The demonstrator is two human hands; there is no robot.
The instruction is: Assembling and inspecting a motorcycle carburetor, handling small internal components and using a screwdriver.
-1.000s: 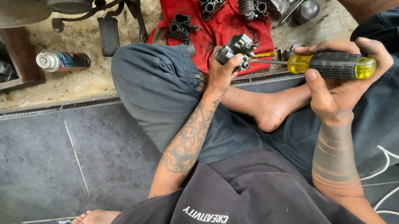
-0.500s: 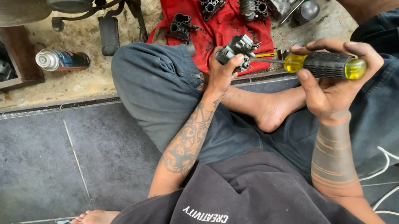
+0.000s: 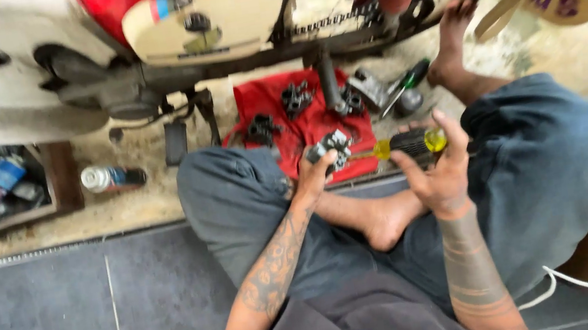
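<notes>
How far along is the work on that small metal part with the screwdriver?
Looks done: several dark metal parts already lie on the red cloth beside the motorbike. In hand: the left hand grips a small metal part while the right hand drives a yellow-and-black screwdriver into it. Left: that part is not yet set down.

Dressed in a dark charcoal top with small white lettering across the chest, sleeves short enough to leave both forearms bare. Loose slate-blue trousers, creased at the knees; feet bare. Left forearm covered with a dense dark patterned tattoo running from elbow toward the wrist. Right forearm ringed with several broad dark tattooed bands, stacked below the wrist. Left hand [image 3: 316,172] and right hand [image 3: 439,171] ungloved, without rings or watch.
</notes>
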